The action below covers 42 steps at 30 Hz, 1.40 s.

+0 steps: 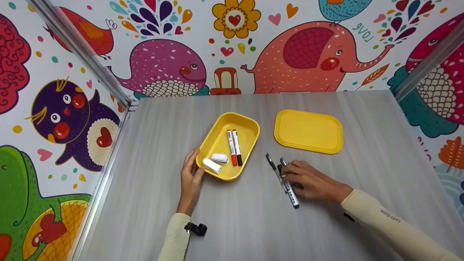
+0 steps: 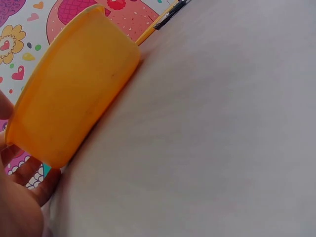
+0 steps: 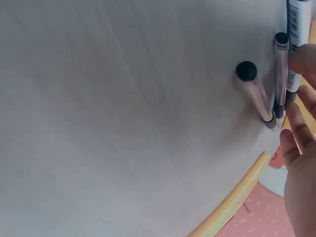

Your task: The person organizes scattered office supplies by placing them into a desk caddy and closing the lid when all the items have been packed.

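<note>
In the head view my left hand (image 1: 190, 179) grips the near left corner of a yellow plastic box (image 1: 250, 123), its thumb and fingers at the wall. Inside the box lie a red marker (image 1: 231, 146), a black marker (image 1: 236, 146) and two small white objects, one (image 1: 212, 165) partly over the other (image 1: 219, 158). To the right, my right hand (image 1: 308, 181) pinches a white-barrelled marker (image 3: 298, 24) between thumb and fingers. Beside it are two slim pens, one (image 3: 280, 74) close to the marker and another (image 3: 256, 94) at an angle. The fingers partly hide them in the head view.
A yellow lid (image 1: 308, 131) lies flat on the grey table (image 1: 232, 224), right of the box and beyond the pens. Walls with cartoon animals (image 1: 301, 58) stand at the back and both sides, with metal corner posts (image 1: 79, 50).
</note>
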### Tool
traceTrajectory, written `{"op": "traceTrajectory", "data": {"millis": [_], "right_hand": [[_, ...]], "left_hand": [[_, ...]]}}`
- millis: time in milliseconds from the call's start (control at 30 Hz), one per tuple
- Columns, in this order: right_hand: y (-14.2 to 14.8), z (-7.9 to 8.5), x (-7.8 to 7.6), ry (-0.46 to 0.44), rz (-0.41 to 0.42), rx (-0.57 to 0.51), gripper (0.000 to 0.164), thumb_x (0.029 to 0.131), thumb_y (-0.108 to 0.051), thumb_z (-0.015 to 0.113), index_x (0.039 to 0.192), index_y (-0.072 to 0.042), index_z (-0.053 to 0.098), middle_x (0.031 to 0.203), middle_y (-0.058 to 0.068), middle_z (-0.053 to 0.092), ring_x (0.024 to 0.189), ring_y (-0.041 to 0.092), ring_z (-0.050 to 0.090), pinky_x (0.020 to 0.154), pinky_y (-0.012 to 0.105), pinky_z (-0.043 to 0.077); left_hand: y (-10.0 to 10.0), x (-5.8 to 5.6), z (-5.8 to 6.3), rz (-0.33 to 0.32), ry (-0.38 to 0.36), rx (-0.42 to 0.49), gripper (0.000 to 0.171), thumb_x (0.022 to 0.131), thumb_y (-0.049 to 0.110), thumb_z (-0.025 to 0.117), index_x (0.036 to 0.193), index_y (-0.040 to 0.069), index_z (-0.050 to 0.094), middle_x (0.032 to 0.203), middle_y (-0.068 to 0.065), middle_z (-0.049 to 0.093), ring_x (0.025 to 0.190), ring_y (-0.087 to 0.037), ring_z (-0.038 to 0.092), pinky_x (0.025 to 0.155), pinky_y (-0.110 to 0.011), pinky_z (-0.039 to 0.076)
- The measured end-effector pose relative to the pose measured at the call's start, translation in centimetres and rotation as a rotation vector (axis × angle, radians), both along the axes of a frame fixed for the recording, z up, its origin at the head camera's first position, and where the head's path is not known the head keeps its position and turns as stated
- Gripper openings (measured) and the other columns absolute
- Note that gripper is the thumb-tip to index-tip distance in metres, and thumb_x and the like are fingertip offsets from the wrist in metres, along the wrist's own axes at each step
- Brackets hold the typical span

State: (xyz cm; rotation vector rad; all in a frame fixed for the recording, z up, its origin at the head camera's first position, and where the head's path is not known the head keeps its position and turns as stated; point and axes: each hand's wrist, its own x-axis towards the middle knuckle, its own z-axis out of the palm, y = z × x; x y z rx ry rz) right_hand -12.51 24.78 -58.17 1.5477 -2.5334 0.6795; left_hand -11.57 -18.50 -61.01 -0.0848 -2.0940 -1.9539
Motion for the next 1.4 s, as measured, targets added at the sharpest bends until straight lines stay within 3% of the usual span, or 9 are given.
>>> {"op": "traceTrajectory", "data": {"millis": [333,767,1067,1400], "right_hand": [[-1.0,1.4,-1.4,0.144,0.086,0.203,0.026,0.090,-0.014,0.090,0.115,-0.017,0.084,0.126,-0.003,0.072,0.123,0.022,0.058,0.105,0.043,0.049],[-1.9,2.2,-2.6,0.378,0.298,0.327,0.019,0.093,-0.024,0.090,0.111,-0.019,0.085,0.116,-0.005,0.076,0.119,0.021,0.060,0.103,0.039,0.050],[-2.4,2.4,-2.2,0.404,0.322,0.273,0.012,0.098,-0.022,0.085,0.108,-0.016,0.083,0.112,-0.004,0.075,0.114,0.021,0.061,0.100,0.040,0.049],[-2.8,3.4,-3.1,0.301,0.221,0.071,0.025,0.085,-0.018,0.094,0.106,-0.014,0.080,0.106,-0.003,0.074,0.111,0.022,0.063,0.098,0.039,0.053]], "left_hand": [[0.0,0.0,0.0,0.010,-0.016,-0.001,0.066,0.096,-0.011,0.059,0.161,0.000,0.053,0.166,-0.014,0.048,0.154,-0.027,0.047,0.121,-0.024,0.041],[0.1,-0.1,0.1,0.007,-0.007,-0.022,0.066,0.096,-0.010,0.060,0.161,0.000,0.053,0.165,-0.013,0.049,0.154,-0.029,0.047,0.122,-0.024,0.041],[-0.1,-0.2,-0.2,-0.008,0.032,-0.007,0.066,0.096,-0.013,0.059,0.161,-0.003,0.052,0.164,-0.017,0.050,0.152,-0.033,0.050,0.120,-0.024,0.042],[0.0,0.0,0.1,-0.002,0.010,-0.014,0.065,0.097,-0.011,0.060,0.161,-0.002,0.052,0.164,-0.015,0.050,0.152,-0.031,0.049,0.120,-0.024,0.043]]}}
